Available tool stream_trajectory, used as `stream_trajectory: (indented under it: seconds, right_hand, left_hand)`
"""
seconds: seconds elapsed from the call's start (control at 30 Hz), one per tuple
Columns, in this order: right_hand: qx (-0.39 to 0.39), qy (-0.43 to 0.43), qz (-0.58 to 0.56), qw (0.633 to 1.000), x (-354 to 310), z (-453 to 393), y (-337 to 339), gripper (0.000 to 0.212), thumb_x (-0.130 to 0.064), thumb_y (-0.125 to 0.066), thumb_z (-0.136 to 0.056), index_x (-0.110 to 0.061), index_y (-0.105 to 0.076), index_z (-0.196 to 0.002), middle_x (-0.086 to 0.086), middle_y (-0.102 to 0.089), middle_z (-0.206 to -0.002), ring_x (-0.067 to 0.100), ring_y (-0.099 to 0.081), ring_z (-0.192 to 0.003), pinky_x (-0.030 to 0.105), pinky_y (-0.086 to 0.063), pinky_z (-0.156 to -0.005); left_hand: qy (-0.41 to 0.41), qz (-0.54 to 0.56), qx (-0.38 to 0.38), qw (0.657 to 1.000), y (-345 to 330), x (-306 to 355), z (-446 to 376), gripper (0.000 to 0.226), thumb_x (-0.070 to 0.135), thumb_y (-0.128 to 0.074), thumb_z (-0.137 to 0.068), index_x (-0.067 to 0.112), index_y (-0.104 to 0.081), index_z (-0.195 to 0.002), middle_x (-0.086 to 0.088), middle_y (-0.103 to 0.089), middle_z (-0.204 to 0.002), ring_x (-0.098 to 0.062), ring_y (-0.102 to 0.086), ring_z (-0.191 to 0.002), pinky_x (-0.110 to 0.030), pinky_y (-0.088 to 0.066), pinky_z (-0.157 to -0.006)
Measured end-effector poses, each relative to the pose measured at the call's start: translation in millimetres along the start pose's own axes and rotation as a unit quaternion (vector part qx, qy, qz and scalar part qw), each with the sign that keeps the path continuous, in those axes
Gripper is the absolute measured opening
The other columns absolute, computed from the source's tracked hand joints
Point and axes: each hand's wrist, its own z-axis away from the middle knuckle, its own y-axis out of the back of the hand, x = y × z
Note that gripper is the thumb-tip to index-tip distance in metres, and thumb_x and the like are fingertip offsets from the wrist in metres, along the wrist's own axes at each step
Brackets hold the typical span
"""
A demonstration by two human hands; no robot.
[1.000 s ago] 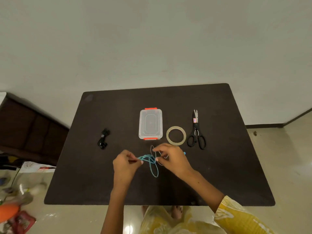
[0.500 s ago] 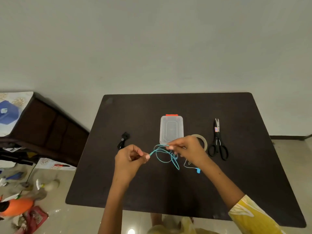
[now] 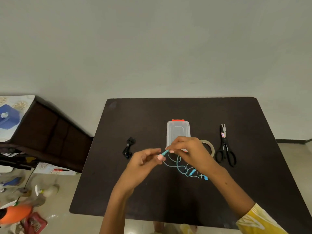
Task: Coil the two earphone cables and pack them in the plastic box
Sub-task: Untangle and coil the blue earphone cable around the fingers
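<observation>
My hands have closed together, left hand point(image 3: 143, 162) and right hand point(image 3: 187, 149) both pinching the blue cable point(image 3: 179, 164), whose 2 loose loops could tangle.

dim, even indoor light, slightly greenish cast on the wall point(image 3: 152, 48). soft faint shadows, none hard. small glare patch on the floor point(image 3: 133, 231) at near edge. wide-angle bending at left and right edges. hands slightly motion-blurred, overall soft detail.
</observation>
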Motion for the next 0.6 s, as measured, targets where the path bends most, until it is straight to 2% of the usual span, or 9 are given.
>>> stream_trajectory:
  seconds: [0.1, 0.2, 0.23, 0.33, 0.43, 0.5, 0.6]
  right_hand:
    - [-0.026, 0.073, 0.039, 0.996, -4, -9, 8, 0.021, -0.003, -0.07, -0.08, -0.019, -0.076, -0.092, -0.002, -0.067, -0.089, 0.008, -0.064, -0.078, 0.018, -0.054, -0.069]
    - [-0.038, 0.103, 0.042, 0.993, -6, -18, 15, 0.023, -0.002, -0.071, -0.079, -0.019, -0.076, -0.094, -0.003, -0.065, -0.09, 0.005, -0.062, -0.077, 0.013, -0.051, -0.067]
    - [-0.042, 0.108, 0.04, 0.992, -6, -21, 17, 0.024, -0.002, -0.07, -0.079, -0.02, -0.076, -0.095, -0.002, -0.064, -0.091, 0.005, -0.062, -0.078, 0.015, -0.052, -0.067]
    - [-0.049, 0.124, 0.044, 0.99, -9, -27, 17, 0.021, -0.002, -0.07, -0.079, -0.018, -0.076, -0.091, 0.0, -0.065, -0.091, 0.009, -0.064, -0.077, 0.023, -0.055, -0.064]
    - [-0.032, 0.129, 0.019, 0.991, -11, -31, 15, 0.018, -0.005, -0.07, -0.081, -0.017, -0.075, -0.094, 0.0, -0.067, -0.091, 0.008, -0.063, -0.08, 0.016, -0.051, -0.069]
    - [-0.005, 0.085, -0.051, 0.995, -10, -30, 10, 0.02, -0.006, -0.069, -0.082, -0.014, -0.074, -0.1, 0.0, -0.069, -0.092, 0.007, -0.064, -0.086, 0.014, -0.051, -0.075]
    - [0.01, -0.026, -0.154, 0.988, -6, -25, 1, 0.02, -0.003, -0.065, -0.085, -0.012, -0.072, -0.102, -0.01, -0.069, -0.092, 0.003, -0.065, -0.09, 0.014, -0.051, -0.079]
  left_hand:
    - [0.023, 0.013, -0.06, 0.998, -2, 10, -1, 0.04, 0.043, -0.042, -0.092, 0.018, -0.066, -0.112, 0.003, -0.074, -0.1, -0.004, -0.066, -0.101, -0.013, -0.049, -0.081]
    - [0.064, 0.068, -0.103, 0.99, 0, 18, -3, 0.06, 0.052, -0.018, -0.094, 0.02, -0.065, -0.112, -0.005, -0.074, -0.102, -0.012, -0.067, -0.103, -0.023, -0.05, -0.089]
    - [0.061, 0.079, -0.103, 0.99, 1, 19, -4, 0.06, 0.052, -0.019, -0.094, 0.017, -0.065, -0.111, -0.008, -0.074, -0.101, -0.016, -0.068, -0.102, -0.027, -0.051, -0.091]
    - [0.049, 0.096, -0.065, 0.992, -2, 17, -9, 0.042, 0.04, -0.046, -0.091, 0.005, -0.067, -0.102, -0.014, -0.074, -0.093, -0.023, -0.071, -0.092, -0.032, -0.055, -0.086]
    - [0.061, 0.143, -0.038, 0.987, -8, 12, -14, 0.03, 0.029, -0.059, -0.083, 0.001, -0.065, -0.09, -0.016, -0.071, -0.082, -0.023, -0.071, -0.079, -0.029, -0.058, -0.071]
    - [0.064, 0.184, -0.046, 0.98, -9, 12, -15, 0.022, 0.023, -0.057, -0.086, 0.002, -0.065, -0.089, -0.014, -0.071, -0.079, -0.021, -0.071, -0.074, -0.026, -0.058, -0.065]
    - [0.053, 0.228, -0.047, 0.971, -8, 14, -16, 0.021, 0.015, -0.05, -0.093, 0.003, -0.066, -0.097, -0.015, -0.074, -0.091, -0.016, -0.072, -0.073, -0.021, -0.056, -0.062]
